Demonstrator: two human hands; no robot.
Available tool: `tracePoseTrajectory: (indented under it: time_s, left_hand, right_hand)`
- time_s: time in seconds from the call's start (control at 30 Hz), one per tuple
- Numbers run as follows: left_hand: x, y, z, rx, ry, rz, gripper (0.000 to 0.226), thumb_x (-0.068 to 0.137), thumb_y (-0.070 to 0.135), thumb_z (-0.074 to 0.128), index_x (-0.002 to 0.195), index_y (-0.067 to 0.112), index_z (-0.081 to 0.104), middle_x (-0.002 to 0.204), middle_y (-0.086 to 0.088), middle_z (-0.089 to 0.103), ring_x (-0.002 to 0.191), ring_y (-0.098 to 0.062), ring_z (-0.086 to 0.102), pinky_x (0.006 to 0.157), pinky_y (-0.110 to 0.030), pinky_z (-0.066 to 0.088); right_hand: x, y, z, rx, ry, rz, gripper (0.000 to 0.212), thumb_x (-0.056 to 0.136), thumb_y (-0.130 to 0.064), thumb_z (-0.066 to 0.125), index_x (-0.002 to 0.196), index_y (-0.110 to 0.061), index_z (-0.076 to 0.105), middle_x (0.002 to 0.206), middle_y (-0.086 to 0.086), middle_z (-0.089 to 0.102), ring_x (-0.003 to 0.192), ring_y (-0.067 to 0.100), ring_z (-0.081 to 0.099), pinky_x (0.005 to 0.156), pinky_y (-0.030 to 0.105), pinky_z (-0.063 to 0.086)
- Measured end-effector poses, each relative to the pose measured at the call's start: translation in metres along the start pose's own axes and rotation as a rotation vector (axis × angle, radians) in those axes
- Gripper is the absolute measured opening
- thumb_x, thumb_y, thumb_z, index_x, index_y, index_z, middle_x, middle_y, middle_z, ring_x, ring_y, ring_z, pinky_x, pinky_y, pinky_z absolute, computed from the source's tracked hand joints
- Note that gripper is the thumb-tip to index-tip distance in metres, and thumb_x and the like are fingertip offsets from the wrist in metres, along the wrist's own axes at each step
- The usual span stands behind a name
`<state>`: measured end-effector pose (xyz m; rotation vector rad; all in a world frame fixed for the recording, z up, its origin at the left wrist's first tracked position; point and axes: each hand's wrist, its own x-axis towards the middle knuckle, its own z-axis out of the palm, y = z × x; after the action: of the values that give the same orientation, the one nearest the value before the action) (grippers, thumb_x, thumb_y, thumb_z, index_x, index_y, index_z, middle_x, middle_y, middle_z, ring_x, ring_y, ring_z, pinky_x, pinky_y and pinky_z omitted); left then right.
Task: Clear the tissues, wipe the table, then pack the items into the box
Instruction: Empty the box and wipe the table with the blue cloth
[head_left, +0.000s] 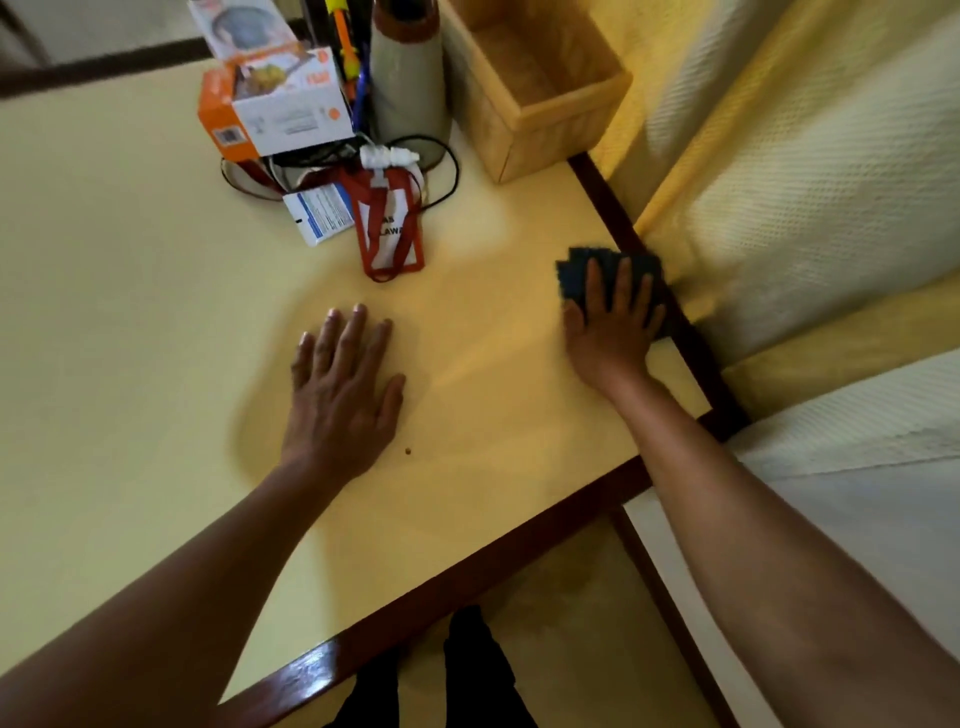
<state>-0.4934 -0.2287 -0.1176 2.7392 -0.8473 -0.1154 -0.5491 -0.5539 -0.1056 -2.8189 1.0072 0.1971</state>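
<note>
Two hands are on the pale yellow surface (156, 286): the left hand (337, 400) lies flat, fingers spread and holding nothing, while the right hand (613, 338) presses straight fingers onto a dark blue cloth (571, 275) at the 3 o'clock edge. An open wooden box (561, 140) stands at 1 o'clock, a red badge holder (389, 234) at 12 o'clock.

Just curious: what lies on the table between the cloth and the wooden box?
Nothing; the head view shows bare tabletop between the dark cloth under the right hand and the wooden box.
</note>
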Motion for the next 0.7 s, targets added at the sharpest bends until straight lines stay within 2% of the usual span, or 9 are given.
tracePoseTrajectory:
  time_s: [0.1, 0.17, 0.2, 0.3, 0.37, 0.47, 0.6, 0.63, 0.7]
  left_hand:
    - [-0.001, 0.0, 0.0, -0.014, 0.003, -0.007, 0.067, 0.105, 0.054, 0.027, 0.165, 0.025, 0.017, 0.173, -0.007, 0.011, 0.16, -0.027, 0.001, 0.128, -0.054, 0.01]
    - [-0.002, 0.001, 0.0, -0.021, -0.001, -0.012, 0.067, 0.105, 0.055, 0.028, 0.165, 0.026, 0.017, 0.173, -0.006, 0.011, 0.16, -0.027, 0.001, 0.128, -0.054, 0.011]
    - [-0.001, 0.001, 0.001, -0.024, 0.009, -0.016, 0.067, 0.105, 0.054, 0.029, 0.165, 0.026, 0.018, 0.173, -0.006, 0.012, 0.16, -0.027, 0.002, 0.127, -0.055, 0.012]
    - [-0.002, 0.003, 0.0, -0.019, 0.015, -0.017, 0.067, 0.106, 0.053, 0.031, 0.165, 0.025, 0.019, 0.173, -0.007, 0.012, 0.16, -0.028, 0.004, 0.127, -0.055, 0.015]
    - [0.0, 0.003, 0.0, -0.013, 0.002, -0.021, 0.067, 0.106, 0.054, 0.03, 0.165, 0.026, 0.017, 0.173, -0.005, 0.01, 0.16, -0.026, 0.002, 0.127, -0.054, 0.013]
    - [-0.001, 0.004, -0.001, -0.002, -0.011, -0.036, 0.066, 0.106, 0.054, 0.029, 0.165, 0.028, 0.016, 0.174, -0.003, 0.008, 0.16, -0.024, -0.001, 0.127, -0.054, 0.013]
    - [-0.001, 0.005, -0.003, -0.014, -0.014, -0.05, 0.066, 0.106, 0.052, 0.035, 0.165, 0.03, 0.016, 0.174, -0.001, 0.006, 0.16, -0.022, -0.003, 0.128, -0.053, 0.012]
    - [0.0, 0.006, -0.004, -0.017, -0.017, -0.051, 0.065, 0.106, 0.052, 0.035, 0.165, 0.031, 0.015, 0.174, -0.001, 0.006, 0.16, -0.022, -0.004, 0.128, -0.053, 0.012]
    - [0.001, 0.007, -0.003, -0.035, -0.03, -0.048, 0.064, 0.107, 0.052, 0.035, 0.165, 0.031, 0.016, 0.174, -0.001, 0.006, 0.16, -0.022, -0.004, 0.128, -0.053, 0.012]
  right_hand:
    - [-0.035, -0.049, 0.015, -0.057, -0.042, -0.468, 0.067, 0.102, -0.059, 0.016, 0.164, -0.033, 0.011, 0.172, 0.008, 0.003, 0.157, 0.039, 0.0, 0.122, 0.061, 0.0]
    - [-0.03, -0.035, 0.012, -0.077, -0.078, -0.634, 0.064, 0.103, -0.059, 0.02, 0.163, -0.037, 0.014, 0.172, 0.003, 0.005, 0.158, 0.035, 0.001, 0.124, 0.059, 0.004]
    - [-0.008, -0.023, 0.008, -0.072, -0.049, -0.61, 0.064, 0.103, -0.06, 0.02, 0.162, -0.038, 0.017, 0.172, 0.003, 0.008, 0.158, 0.035, 0.005, 0.124, 0.059, 0.007]
    - [0.072, -0.003, -0.005, -0.091, 0.071, -0.293, 0.066, 0.102, -0.062, 0.019, 0.161, -0.032, 0.027, 0.168, 0.012, 0.023, 0.154, 0.042, 0.02, 0.12, 0.066, 0.017]
    - [0.1, -0.022, -0.008, -0.03, 0.09, -0.186, 0.069, 0.102, -0.06, 0.016, 0.162, -0.029, 0.026, 0.168, 0.015, 0.022, 0.154, 0.044, 0.019, 0.119, 0.069, 0.016]
    - [0.063, -0.068, 0.002, -0.003, 0.015, -0.343, 0.067, 0.102, -0.056, 0.018, 0.164, -0.031, 0.012, 0.172, 0.012, 0.005, 0.156, 0.042, 0.001, 0.123, 0.063, 0.0]
    - [-0.037, -0.045, 0.02, -0.078, -0.059, -0.849, 0.062, 0.106, -0.052, 0.03, 0.164, -0.031, 0.017, 0.172, 0.006, 0.006, 0.158, 0.036, 0.0, 0.125, 0.058, 0.004]
    - [-0.041, -0.024, 0.019, -0.096, -0.06, -0.894, 0.062, 0.106, -0.053, 0.03, 0.163, -0.034, 0.016, 0.172, 0.003, 0.006, 0.158, 0.034, 0.001, 0.125, 0.058, 0.006]
    - [-0.014, 0.013, 0.013, -0.09, -0.03, -0.804, 0.062, 0.105, -0.056, 0.027, 0.163, -0.039, 0.013, 0.173, 0.0, 0.005, 0.159, 0.032, 0.002, 0.124, 0.06, 0.01]
